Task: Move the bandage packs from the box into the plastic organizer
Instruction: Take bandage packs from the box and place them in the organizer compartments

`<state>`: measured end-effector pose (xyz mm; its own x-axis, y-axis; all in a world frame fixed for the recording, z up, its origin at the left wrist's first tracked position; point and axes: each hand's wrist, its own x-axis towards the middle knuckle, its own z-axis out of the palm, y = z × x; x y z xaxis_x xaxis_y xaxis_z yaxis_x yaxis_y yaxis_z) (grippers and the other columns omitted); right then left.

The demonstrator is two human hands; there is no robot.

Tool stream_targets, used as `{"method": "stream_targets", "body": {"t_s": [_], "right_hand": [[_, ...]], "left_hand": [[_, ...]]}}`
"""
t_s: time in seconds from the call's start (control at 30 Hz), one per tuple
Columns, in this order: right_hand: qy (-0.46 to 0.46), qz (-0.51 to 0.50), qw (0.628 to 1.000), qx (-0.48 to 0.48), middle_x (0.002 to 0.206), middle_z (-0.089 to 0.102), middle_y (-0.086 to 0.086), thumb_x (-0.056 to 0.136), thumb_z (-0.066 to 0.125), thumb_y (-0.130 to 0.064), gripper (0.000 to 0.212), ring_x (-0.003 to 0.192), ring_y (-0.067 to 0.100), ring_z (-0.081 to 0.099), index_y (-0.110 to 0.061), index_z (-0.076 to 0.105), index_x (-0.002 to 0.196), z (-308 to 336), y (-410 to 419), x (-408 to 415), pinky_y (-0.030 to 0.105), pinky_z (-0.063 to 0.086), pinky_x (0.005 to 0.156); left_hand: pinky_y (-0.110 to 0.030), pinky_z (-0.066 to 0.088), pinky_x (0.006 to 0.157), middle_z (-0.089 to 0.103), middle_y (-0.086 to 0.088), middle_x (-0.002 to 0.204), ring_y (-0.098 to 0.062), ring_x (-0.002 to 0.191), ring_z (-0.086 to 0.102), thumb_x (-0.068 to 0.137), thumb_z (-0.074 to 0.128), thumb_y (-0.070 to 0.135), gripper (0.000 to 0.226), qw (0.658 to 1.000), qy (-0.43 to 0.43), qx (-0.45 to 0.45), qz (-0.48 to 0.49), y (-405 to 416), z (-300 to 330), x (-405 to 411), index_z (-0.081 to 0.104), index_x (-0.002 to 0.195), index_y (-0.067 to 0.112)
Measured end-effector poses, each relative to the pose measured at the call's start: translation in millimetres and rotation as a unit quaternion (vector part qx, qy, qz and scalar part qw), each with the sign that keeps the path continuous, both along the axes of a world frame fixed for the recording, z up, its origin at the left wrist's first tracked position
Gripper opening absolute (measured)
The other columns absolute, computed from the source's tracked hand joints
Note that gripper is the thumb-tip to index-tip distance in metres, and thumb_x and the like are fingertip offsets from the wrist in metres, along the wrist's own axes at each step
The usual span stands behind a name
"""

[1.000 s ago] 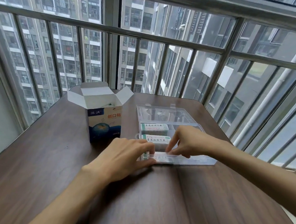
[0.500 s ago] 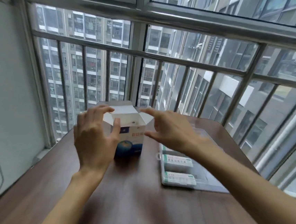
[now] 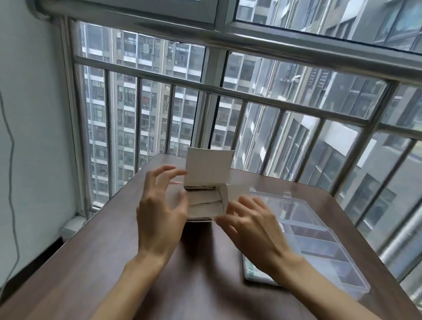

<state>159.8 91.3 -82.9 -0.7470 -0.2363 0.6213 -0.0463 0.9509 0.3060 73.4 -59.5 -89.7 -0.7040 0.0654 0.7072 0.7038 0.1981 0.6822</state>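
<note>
Your surface [image 3: 192,287] is a dark wood top pushed up against a railing [image 3: 262,97] and window, with a wall on your left; it ends just behind the box and not far past the organizer on your right. The widest bare stretch lies between you and the things, so that is where you have room to swing your arms.

The organizer [image 3: 326,238] lies open to the right of the box, several compartments showing through bare. At least 1 pack [image 3: 255,272] sits at its near left corner, partly hidden by your right forearm; I cannot tell how many more lie under it. So the job looks begun, not finished.

The box [image 3: 206,185] stands near the far edge, top flaps up, its mouth tilted toward you. What is left inside is blurred.

Your left hand [image 3: 160,206] hovers beside the box's left side, fingers spread and curved, gripping nothing. Your right hand [image 3: 247,222] is released too, fingertips at the right flap.
</note>
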Motion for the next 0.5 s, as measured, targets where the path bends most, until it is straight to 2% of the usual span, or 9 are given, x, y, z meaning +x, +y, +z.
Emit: {"method": "stream_targets", "body": {"t_s": [0.03, 0.1, 0.17, 0.23, 0.3, 0.37, 0.43, 0.5], "right_hand": [[-0.009, -0.001, 1.000, 0.001, 0.067, 0.055, -0.006, 0.074, 0.077, -0.022, 0.012, 0.066, 0.018, 0.048, -0.026, 0.069, 0.067, -0.7, -0.1, 2.0, 0.028, 0.033, 0.061], [-0.027, 0.002, 1.000, -0.009, 0.069, 0.055, -0.007, 0.084, 0.063, -0.031, 0.016, 0.070, 0.017, 0.049, -0.028, 0.072, 0.071, 1.9, -3.8, 5.2, 0.028, 0.031, 0.064], [-0.038, -0.006, 0.999, -0.030, 0.072, 0.057, -0.008, 0.090, 0.050, -0.038, 0.029, 0.073, 0.016, 0.050, -0.028, 0.073, 0.076, 8.6, -10.1, 4.1, 0.028, 0.032, 0.066], [-0.045, -0.024, 0.998, -0.033, 0.074, 0.062, -0.009, 0.089, 0.049, -0.032, 0.027, 0.074, 0.017, 0.053, -0.025, 0.071, 0.075, 14.2, -15.8, -3.8, 0.027, 0.036, 0.067], [-0.069, -0.053, 0.996, -0.015, 0.077, 0.065, -0.007, 0.083, 0.056, -0.021, 0.013, 0.078, 0.019, 0.058, -0.023, 0.067, 0.076, 18.5, -20.2, -15.8, 0.029, 0.041, 0.066], [-0.115, -0.089, 0.989, -0.009, 0.086, 0.067, -0.003, 0.081, 0.057, -0.016, 0.009, 0.091, 0.023, 0.059, -0.020, 0.063, 0.086, 23.3, -24.6, -25.6, 0.031, 0.041, 0.070], [-0.155, -0.112, 0.981, -0.022, 0.105, 0.065, 0.002, 0.087, 0.049, -0.016, 0.019, 0.108, 0.026, 0.052, -0.017, 0.056, 0.105, 26.5, -25.6, -32.4, 0.034, 0.035, 0.080], [-0.184, -0.120, 0.975, -0.041, 0.113, 0.062, 0.004, 0.089, 0.046, -0.016, 0.025, 0.113, 0.026, 0.048, -0.015, 0.051, 0.113, 32.1, -27.4, -37.8, 0.034, 0.030, 0.081]], "left_hand": [[0.008, 0.027, 0.078, 0.053, 0.002, 0.113, 0.021, 0.097, 0.043, 0.080, 0.069, 0.000, 0.036, 1.000, 0.000, 0.007, 0.007, 1.1, -0.6, 0.0, 0.059, 0.110, 0.016], [0.000, 0.030, 0.074, 0.054, 0.003, 0.108, 0.011, 0.091, 0.048, 0.083, 0.071, 0.013, 0.037, 0.997, -0.067, 0.025, 0.006, 1.8, -1.2, -1.3, 0.052, 0.114, 0.016], [-0.020, 0.038, 0.076, 0.061, 0.006, 0.099, -0.009, 0.091, 0.059, 0.088, 0.066, 0.032, 0.026, 0.987, -0.160, 0.023, -0.010, 3.5, -4.4, -5.2, 0.053, 0.109, 0.024], [-0.037, 0.050, 0.072, 0.068, 0.005, 0.083, -0.022, 0.077, 0.065, 0.088, 0.062, 0.044, 0.017, 0.983, -0.180, 0.011, -0.032, 5.7, -8.7, -11.1, 0.059, 0.095, 0.029], [-0.046, 0.055, 0.064, 0.067, 0.007, 0.072, -0.017, 0.069, 0.063, 0.085, 0.066, 0.045, 0.019, 0.981, -0.177, 0.048, -0.069, 5.6, -9.3, -14.1, 0.064, 0.086, 0.026], [-0.038, 0.055, 0.054, 0.068, 0.006, 0.071, -0.011, 0.065, 0.062, 0.084, 0.068, 0.039, 0.017, 0.973, -0.192, 0.074, -0.100, 4.3, -6.7, -14.1, 0.067, 0.083, 0.023], [-0.024, 0.050, 0.046, 0.070, 0.002, 0.073, -0.013, 0.065, 0.062, 0.084, 0.069, 0.035, 0.017, 0.965, -0.213, 0.093, -0.122, 3.7, -5.3, -16.3, 0.069, 0.083, 0.018], [-0.019, 0.047, 0.044, 0.070, 0.001, 0.073, -0.011, 0.064, 0.062, 0.084, 0.070, 0.033, 0.015, 0.959, -0.228, 0.107, -0.128, 2.5, -5.8, -18.7, 0.070, 0.083, 0.017]]}}
